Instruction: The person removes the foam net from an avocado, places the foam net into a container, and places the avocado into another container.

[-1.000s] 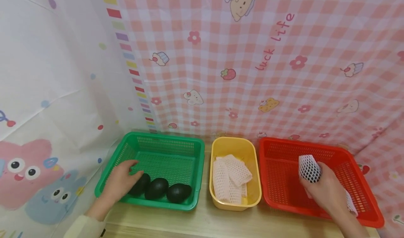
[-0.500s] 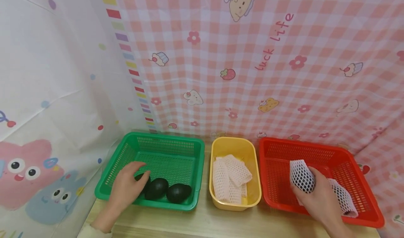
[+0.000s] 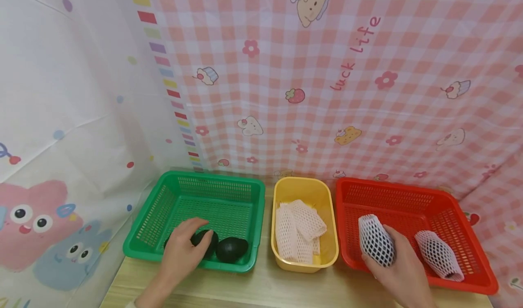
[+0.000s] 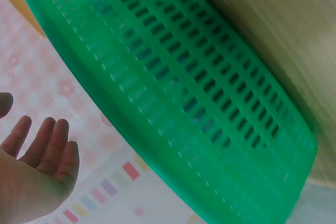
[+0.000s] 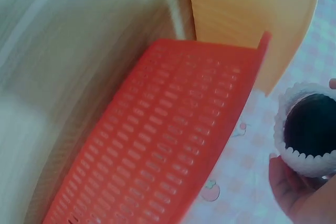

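My left hand [image 3: 184, 249] hovers over the near side of the green basket [image 3: 229, 267], fingers loosely bent, holding nothing. Beneath and beside it lie dark avocados [image 3: 232, 250]; the hand partly hides some. In the left wrist view, the fingers of that left hand [image 4: 42, 174] are relaxed and apart. My right hand [image 3: 400, 267] grips an avocado in a white foam net sleeve [image 3: 375, 242] above the red basket's near left part. The right wrist view shows the dark avocado [image 5: 312, 127] through the sleeve's end. Another sleeved avocado [image 3: 439, 256] lies in the red basket [image 3: 347, 235].
Between the two baskets stands a yellow bin [image 3: 304, 268] with several flat white foam net sleeves [image 3: 302, 231]. The three containers sit on a wooden table [image 3: 253, 287]. A pink checked cloth [image 3: 261, 154] hangs right behind them, and a white printed cloth [image 3: 81, 140] at left.
My left hand has moved right across the avocados. My right hand has brought the sleeved avocado left and nearer, uncovering the other sleeved one in the red basket.
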Demonstrator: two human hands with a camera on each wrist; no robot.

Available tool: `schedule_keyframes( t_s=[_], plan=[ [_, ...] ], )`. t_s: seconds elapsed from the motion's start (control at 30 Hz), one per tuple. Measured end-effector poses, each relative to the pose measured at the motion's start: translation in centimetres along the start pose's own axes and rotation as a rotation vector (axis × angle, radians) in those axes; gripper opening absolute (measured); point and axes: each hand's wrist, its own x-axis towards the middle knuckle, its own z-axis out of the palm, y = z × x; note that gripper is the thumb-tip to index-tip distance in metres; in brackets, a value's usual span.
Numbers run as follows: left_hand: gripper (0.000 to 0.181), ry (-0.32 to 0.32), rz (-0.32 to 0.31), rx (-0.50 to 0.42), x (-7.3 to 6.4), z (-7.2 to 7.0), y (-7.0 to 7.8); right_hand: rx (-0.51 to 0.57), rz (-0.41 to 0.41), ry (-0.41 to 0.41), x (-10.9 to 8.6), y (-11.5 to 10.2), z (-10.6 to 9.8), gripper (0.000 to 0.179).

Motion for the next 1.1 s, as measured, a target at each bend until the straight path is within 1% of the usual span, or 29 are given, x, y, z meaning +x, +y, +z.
schedule_keyframes(
  t_s=[0.07, 0.17, 0.23, 0.27, 0.33, 0.5, 0.53, 0.6, 0.7, 0.77, 0.83, 0.9, 0.97, 1.07, 1.1],
  plan=[
    [0.027, -0.005, 0.0, -0.018, -0.3, 0.4, 0.4, 0.021, -0.056, 0.026, -0.3, -0.2, 0.3, 0.087],
    [0.03, -0.003, 0.0, -0.03, -0.8, 1.1, 1.0, 0.068, -0.161, 0.071, -0.9, -0.5, 0.7, 0.087],
    [0.031, 0.003, 0.009, -0.038, -1.0, 1.5, 1.4, 0.095, -0.223, 0.088, -1.1, -0.7, 1.0, 0.088],
    [0.031, 0.007, 0.015, -0.039, -1.1, 1.7, 1.6, 0.101, -0.241, 0.09, -1.3, -0.8, 1.1, 0.089],
    [0.032, 0.01, 0.025, -0.048, -1.3, 1.9, 1.9, 0.111, -0.262, 0.08, -1.6, -1.1, 1.2, 0.092],
    [0.035, 0.012, 0.026, -0.086, -1.5, 2.4, 2.5, 0.118, -0.267, 0.048, -2.4, -1.9, 1.8, 0.096],
    [0.035, 0.014, 0.029, -0.098, -1.6, 2.5, 2.6, 0.123, -0.278, 0.046, -2.6, -2.0, 2.0, 0.096],
    [0.036, 0.018, 0.051, -0.116, -1.7, 2.7, 2.9, 0.13, -0.304, 0.042, -3.0, -2.3, 2.4, 0.098],
    [0.036, 0.024, 0.102, -0.143, -1.9, 3.1, 3.4, 0.149, -0.384, 0.033, -3.5, -2.5, 3.2, 0.1],
    [0.036, 0.018, 0.122, -0.161, -2.1, 3.4, 3.7, 0.149, -0.452, 0.024, -3.7, -2.4, 3.6, 0.102],
    [0.036, 0.005, 0.126, -0.176, -2.3, 3.7, 4.1, 0.136, -0.524, 0.018, -3.8, -2.3, 4.1, 0.104],
    [0.036, -0.01, 0.115, -0.179, -2.5, 4.0, 4.4, 0.12, -0.583, 0.008, -3.9, -2.1, 4.6, 0.101],
    [0.035, -0.02, 0.112, -0.178, -2.7, 4.3, 4.7, 0.112, -0.637, 0.002, -3.9, -1.9, 5.0, 0.092],
    [0.035, -0.024, 0.126, -0.178, -3.0, 4.8, 4.9, 0.109, -0.688, -0.005, -3.9, -1.7, 5.6, 0.078],
    [0.035, -0.025, 0.132, -0.182, -3.1, 5.0, 5.0, 0.108, -0.699, -0.006, -4.0, -1.6, 5.8, 0.077]
  ],
)
